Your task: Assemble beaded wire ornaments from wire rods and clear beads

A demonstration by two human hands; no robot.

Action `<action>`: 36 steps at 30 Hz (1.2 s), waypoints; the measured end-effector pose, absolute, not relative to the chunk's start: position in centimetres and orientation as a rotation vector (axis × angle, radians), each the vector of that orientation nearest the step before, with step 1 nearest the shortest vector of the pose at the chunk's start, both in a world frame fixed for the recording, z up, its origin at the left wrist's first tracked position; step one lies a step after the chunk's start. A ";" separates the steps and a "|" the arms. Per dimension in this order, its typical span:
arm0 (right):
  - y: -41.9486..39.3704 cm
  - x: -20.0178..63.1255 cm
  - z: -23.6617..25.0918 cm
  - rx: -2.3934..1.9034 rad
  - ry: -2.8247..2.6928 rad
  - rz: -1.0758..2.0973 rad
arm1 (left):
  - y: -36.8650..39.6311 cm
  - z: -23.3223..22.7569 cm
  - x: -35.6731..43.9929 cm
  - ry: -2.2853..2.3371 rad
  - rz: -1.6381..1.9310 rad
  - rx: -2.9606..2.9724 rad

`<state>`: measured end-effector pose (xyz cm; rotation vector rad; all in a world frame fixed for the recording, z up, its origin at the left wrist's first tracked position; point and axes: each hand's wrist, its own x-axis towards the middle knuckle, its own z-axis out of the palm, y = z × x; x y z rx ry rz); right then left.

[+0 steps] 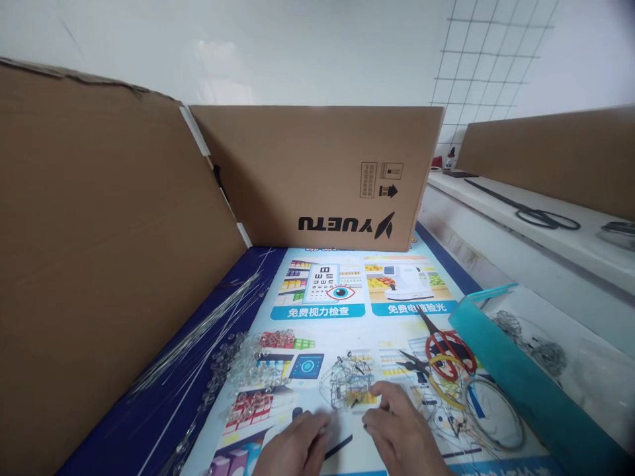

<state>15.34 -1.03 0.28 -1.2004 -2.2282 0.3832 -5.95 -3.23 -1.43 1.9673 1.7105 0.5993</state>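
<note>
"yuetu" upside down on cardboard box (317, 172)

The wire ball (346, 382) is thin bare metal, an open mesh with a dull shine, and both the left hand (292, 444) and the right hand (397, 426) touch its near side. Under it the poster (342, 311) is glossy printed paper — smooth, catching the light. Left of the wire ball, clear beads (238, 363) look like glassy plastic, and beyond them the straight wires (198, 334) are bright metal. Right of it, scissors (446, 344) have red plastic handles and steel blades. Behind, the cardboard box (317, 175) is matt brown — slightly rough
</note>
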 end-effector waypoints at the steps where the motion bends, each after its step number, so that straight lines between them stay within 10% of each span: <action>1: -1.0 15.4 0.5 -1.227 -2.225 0.437 | -3.2 -1.8 -5.8 1.698 0.659 1.965; 36: 2.9 16.7 -0.5 -1.121 -1.729 1.038 | 1.1 -0.4 -2.0 1.411 1.086 1.542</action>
